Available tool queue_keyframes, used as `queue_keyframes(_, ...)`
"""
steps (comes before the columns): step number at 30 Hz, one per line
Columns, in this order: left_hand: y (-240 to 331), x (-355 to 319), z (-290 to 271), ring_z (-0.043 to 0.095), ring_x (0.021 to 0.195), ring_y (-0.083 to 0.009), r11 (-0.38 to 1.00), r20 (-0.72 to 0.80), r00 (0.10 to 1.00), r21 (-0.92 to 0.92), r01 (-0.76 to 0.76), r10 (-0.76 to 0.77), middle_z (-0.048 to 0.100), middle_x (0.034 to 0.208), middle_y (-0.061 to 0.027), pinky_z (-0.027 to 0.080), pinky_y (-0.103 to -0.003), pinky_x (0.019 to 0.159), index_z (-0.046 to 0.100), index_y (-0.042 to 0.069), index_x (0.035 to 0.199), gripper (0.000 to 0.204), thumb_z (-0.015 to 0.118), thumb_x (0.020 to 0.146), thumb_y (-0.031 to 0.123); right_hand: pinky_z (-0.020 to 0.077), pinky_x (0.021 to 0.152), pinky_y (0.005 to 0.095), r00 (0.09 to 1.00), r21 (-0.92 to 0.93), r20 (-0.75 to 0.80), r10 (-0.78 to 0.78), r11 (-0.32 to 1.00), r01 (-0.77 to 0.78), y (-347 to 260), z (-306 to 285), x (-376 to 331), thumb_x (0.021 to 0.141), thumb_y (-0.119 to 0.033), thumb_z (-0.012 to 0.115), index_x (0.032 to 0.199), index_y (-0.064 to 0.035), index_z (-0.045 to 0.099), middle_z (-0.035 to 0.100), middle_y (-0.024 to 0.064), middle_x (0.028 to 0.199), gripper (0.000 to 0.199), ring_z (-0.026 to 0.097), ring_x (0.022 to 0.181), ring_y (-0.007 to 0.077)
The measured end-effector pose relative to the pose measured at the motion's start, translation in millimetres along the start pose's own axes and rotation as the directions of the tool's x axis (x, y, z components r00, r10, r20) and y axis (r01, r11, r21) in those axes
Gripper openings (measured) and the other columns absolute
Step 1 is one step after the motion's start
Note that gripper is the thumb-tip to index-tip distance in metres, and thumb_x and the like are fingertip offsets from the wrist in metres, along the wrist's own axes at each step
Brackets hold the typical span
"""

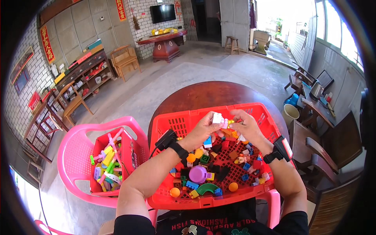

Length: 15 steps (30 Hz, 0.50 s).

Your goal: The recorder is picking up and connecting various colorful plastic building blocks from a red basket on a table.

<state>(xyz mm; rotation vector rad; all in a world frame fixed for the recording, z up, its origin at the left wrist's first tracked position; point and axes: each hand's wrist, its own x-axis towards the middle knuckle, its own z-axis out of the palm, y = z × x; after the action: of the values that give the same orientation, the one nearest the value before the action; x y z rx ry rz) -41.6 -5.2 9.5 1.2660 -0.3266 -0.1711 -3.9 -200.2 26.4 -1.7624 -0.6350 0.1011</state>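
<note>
Above the far part of a red plastic basket [184, 203], my two hands are close together. My left hand [203, 130] is closed on a small assembly of toy building blocks [217, 118], white at one end and pink beside it. My right hand [249, 127] meets its other end, thumb and forefinger pinched at a small yellow block [230, 122]. Whether the yellow block is joined to the pink part, I cannot tell. Beneath lie loose blocks, orange balls [233, 187], a purple round lid-like piece [198, 174] and a green curved piece [207, 189].
The basket rests on a round dark wooden table [196, 92]. On a pink plastic chair [70, 156] to the left stands a red box [129, 150] of colourful toy pieces. Wooden chairs [333, 145] and a cream bucket [290, 112] stand at the right.
</note>
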Motion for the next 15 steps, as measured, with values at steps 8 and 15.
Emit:
queue_keyframes(8,2.0,0.9,0.0,0.058,0.069,-0.0080,0.997,-0.014,0.999,0.070,-0.039,0.040,0.055,0.088,-0.0024,0.045,-0.019,0.046,0.045,0.009,0.106,0.021,0.054,0.090,0.019,0.0417,0.047,0.0214,0.999,0.082,-0.038,-0.022,0.996,0.025,6.7,-2.2,2.7,0.080,-0.007,0.062,0.094,-0.0023,0.051,0.055,0.0035,0.082,0.018,0.051,0.054,0.0061)
queue_keyframes(15,-0.7,1.1,-2.1,0.052,0.064,-0.0035,0.935,-0.012,0.988,0.324,-0.145,0.157,0.059,0.085,0.0009,0.040,-0.017,0.049,0.054,0.007,0.102,0.023,0.062,0.083,0.017,0.0421,0.048,0.0208,0.997,0.107,0.003,-0.075,0.991,0.074,8.7,-2.2,4.6,0.078,-0.005,0.063,0.092,-0.0026,0.053,0.058,0.0012,0.083,0.017,0.052,0.056,0.0049)
